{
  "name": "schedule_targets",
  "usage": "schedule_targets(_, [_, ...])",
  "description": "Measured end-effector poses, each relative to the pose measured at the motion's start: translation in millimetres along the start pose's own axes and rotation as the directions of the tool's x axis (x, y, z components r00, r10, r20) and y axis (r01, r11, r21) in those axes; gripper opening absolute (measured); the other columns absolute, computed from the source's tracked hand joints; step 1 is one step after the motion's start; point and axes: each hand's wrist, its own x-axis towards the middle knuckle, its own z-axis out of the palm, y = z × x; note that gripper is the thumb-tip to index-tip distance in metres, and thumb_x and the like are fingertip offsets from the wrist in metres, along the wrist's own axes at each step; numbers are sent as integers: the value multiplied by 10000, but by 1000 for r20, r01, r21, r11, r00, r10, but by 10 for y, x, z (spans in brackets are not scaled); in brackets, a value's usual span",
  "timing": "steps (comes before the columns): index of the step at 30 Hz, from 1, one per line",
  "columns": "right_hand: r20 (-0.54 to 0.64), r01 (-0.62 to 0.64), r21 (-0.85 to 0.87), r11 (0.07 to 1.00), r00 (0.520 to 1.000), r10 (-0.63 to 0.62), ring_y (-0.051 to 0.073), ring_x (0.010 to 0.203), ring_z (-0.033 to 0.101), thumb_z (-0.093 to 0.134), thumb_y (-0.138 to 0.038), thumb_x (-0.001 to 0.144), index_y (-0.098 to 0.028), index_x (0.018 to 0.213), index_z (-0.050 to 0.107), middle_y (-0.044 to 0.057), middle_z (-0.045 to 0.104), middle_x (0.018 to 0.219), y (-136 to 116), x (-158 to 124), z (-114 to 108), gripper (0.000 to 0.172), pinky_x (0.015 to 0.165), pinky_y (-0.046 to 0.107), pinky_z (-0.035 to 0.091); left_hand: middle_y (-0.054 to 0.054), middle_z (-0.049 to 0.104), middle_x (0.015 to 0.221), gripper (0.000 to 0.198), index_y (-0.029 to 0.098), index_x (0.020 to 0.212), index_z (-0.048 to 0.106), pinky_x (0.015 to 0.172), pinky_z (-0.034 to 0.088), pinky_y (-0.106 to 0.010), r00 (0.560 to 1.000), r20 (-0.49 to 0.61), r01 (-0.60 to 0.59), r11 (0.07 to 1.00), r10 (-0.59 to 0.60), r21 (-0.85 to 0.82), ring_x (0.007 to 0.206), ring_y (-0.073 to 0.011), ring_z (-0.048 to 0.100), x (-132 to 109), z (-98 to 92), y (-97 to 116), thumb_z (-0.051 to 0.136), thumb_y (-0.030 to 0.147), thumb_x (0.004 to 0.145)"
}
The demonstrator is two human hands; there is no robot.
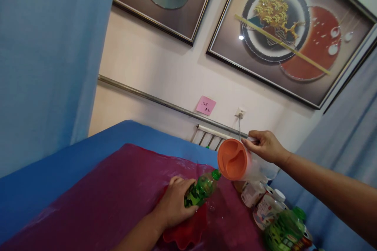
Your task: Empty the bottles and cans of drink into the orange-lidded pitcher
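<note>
My left hand is wrapped round a green plastic bottle with a green cap, held tilted over a red scalloped dish on the magenta plastic sheet. My right hand grips the handle of a clear pitcher with an orange lid, tipped on its side so the lid faces me, just right of the bottle's cap.
Several bottles stand at the lower right: two white ones and a green one. The table has a blue cloth. Blue curtains hang left and right. Framed pictures, a pink note and a wall socket are on the wall behind.
</note>
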Motion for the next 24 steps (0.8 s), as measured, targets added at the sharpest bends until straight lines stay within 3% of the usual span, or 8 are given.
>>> schedule_targets(24, [3, 11, -23, 1000, 1000, -11, 94, 494, 276, 548, -538, 843, -245, 566, 293, -64, 281, 515, -45, -8, -40, 477, 470, 248, 216, -24, 725, 1045, 504, 257, 1126, 639, 1005, 340, -436, 1000, 6, -10, 1000, 10, -2, 986, -272, 596, -4, 0, -5, 758, 245, 637])
